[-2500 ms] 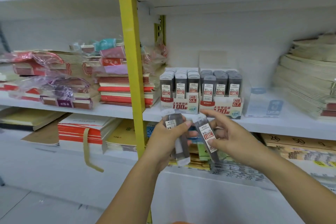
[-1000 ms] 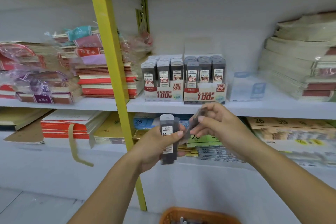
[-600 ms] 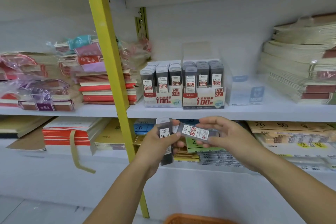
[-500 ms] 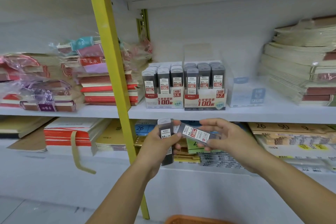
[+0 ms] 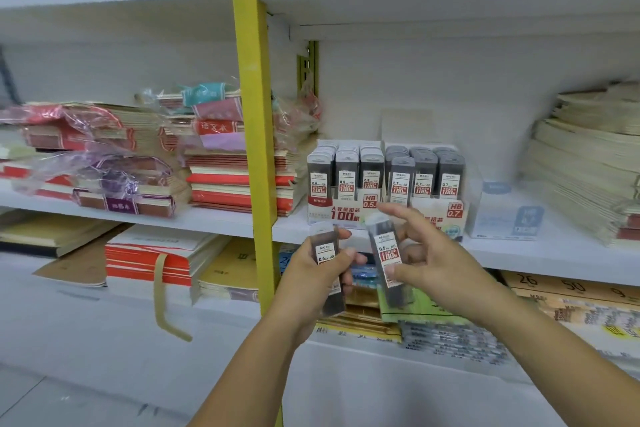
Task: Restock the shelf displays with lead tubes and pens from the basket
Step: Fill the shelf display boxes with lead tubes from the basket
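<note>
While our left hand (image 5: pixel 308 279) curls its fingers round one lead tube (image 5: pixel 327 253), thumb pressed across the front, our right hand (image 5: pixel 440 263) pinches a second tube (image 5: pixel 386 251) between the thumb on the label and the fingers behind, the forefinger stretched out above it. We hold both tubes upright and close together, just apart, in front of the edge of the white shelf (image 5: pixel 554 256) and below the display boxes.

Each tube is a flat, smoky dark case with a pale clear cap and a white label. On both labels we can read "0.5"; the right one also shows a red patch with "100". The smaller print is too blurred for us to read.

Behind the hands, the left display box (image 5: pixel 341 213) is marked "HB 0.5" and "100" in red, and its rows of tubes (image 5: pixel 346 173) read "0.5". The right display box (image 5: pixel 453 215) is marked "HB 0.7", with grey-capped tubes (image 5: pixel 424 173) reading "0.7". A yellow post (image 5: pixel 254 114) stands left of them, with stacked notebooks (image 5: pixel 235 180) beyond.
</note>
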The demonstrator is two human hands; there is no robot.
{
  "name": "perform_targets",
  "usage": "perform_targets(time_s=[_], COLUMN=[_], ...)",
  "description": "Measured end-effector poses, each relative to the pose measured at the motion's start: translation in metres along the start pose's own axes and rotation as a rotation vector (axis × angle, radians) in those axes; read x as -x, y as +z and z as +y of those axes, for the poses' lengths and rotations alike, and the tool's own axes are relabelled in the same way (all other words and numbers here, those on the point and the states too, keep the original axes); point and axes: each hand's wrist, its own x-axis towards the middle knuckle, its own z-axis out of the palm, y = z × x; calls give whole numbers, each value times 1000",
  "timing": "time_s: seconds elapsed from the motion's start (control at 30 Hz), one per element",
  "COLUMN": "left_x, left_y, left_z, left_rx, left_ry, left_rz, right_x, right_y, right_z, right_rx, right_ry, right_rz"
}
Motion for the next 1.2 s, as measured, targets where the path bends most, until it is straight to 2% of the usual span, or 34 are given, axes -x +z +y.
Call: perform_targets(time_s=[0.13,0.27,0.4,0.5,0.6,0.7,0.77,0.83,0.9,0.97,1.07,1.1,1.2], left_x=[-10,-15,-16,-16,-14,-11,-9,-6,-2,4,13,15,19], left_y=[-17,-28,-34,-37,-36,-35,-35,-33,-32,-27,-16,-13,-7], left_z=[8,13,11,10,11,13,13,15,15,16,17,16,11], left_rx=[111,237,220,143,140,182,214,216,201,175,123,111,72], left_ry=[15,-31,-15,23,23,30,35,37,37,25,11,1,-51], left_rz=[65,-36,-107,-113,-140,-144,-139,-140,-159,-196,-263,-274,-300], right_x=[-35,-70,-95,-107,-112,-112,-106,-93,-73,-51,-28,-22,-7], right_y=[-8,-16,-15,-12,-8,-4,-2,2,11,19,26,27,21], right_z=[-37,-62,-64,-57,-49,-44,-42,-38,-31,-24,-15,-12,-2], right_rx=[20,178,433,491,612,894,997,920,723,485,110,8,-158], right_ry=[-235,-408,-342,-228,-196,-231,-248,-306,-343,-266,-74,-38,29], right_rz=[279,434,376,299,268,332,381,410,423,349,137,115,216])
